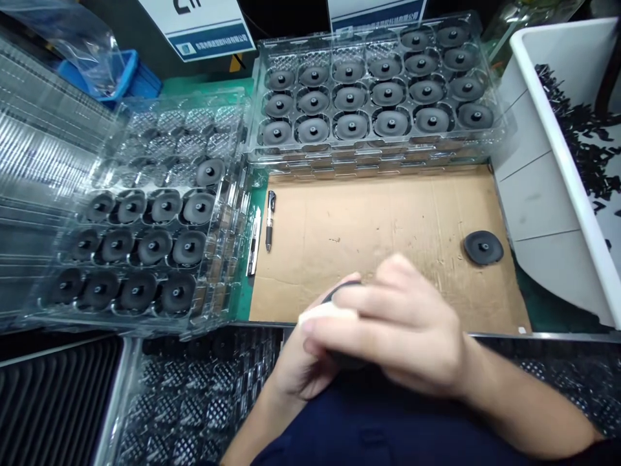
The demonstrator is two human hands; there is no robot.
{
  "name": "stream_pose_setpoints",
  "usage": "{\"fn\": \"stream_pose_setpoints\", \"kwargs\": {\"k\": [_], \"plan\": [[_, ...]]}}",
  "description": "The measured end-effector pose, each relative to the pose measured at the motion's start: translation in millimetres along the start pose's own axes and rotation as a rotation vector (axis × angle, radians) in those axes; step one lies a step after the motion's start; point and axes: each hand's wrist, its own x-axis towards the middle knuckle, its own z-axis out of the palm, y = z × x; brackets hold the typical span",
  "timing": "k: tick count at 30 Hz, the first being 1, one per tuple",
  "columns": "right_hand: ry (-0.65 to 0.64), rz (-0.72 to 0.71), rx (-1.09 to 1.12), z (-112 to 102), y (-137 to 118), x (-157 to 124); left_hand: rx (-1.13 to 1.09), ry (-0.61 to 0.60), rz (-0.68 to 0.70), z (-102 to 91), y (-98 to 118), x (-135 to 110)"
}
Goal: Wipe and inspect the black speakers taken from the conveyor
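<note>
Right hand (412, 327), fingers pinched, holds white piece (326, 312); left hand (301, 362), fingers curled, grips black disc (342, 287). Slackness could drop either.

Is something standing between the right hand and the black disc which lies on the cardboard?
Nothing visible stands between the right hand and the black disc; only the cardboard surface lies there. The hand does hold a white piece.

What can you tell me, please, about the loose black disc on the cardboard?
The loose black disc is round and matt, of what looks like rubber or plastic, with a small greyish knob at its centre. It lies flat, knob up, near the right edge of the brown cardboard, apart from the trayed discs.
</note>
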Motion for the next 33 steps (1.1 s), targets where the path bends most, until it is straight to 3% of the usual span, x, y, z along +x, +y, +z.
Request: {"fn": "stream_pose_setpoints", "kwargs": {"k": [1, 5, 8, 11, 14, 22, 33], "plan": [[0.027, 0.067, 0.051, 0.6, 5.2, -2.3, -0.010, -0.023, 0.007, 0.6, 0.6, 0.9], [0.126, 0.603, 0.069, 2.3, 31.9, -22.7, -0.091, -0.100, 0.044, 0.4, 4.3, 3.9], [-0.001, 0.752, 0.133, 11.7, 41.3, -47.5, -0.135, -0.122, 0.052, -2.8, 5.7, 5.0], [-0.083, 0.800, 0.220, 26.7, 40.0, -69.8, -0.132, -0.140, 0.065, -5.6, 4.9, 5.7], [-0.055, 0.829, 0.255, 34.8, 37.4, -78.4, -0.119, -0.167, 0.085, -6.0, 4.0, 5.9], [0.135, 0.795, 0.202, 16.8, 30.5, -61.1, -0.118, -0.189, 0.119, -4.8, 2.4, 3.0], [0.191, 0.802, 0.259, 17.8, 23.1, -61.7, -0.077, -0.208, 0.152, -7.7, -1.0, -0.6]]}}
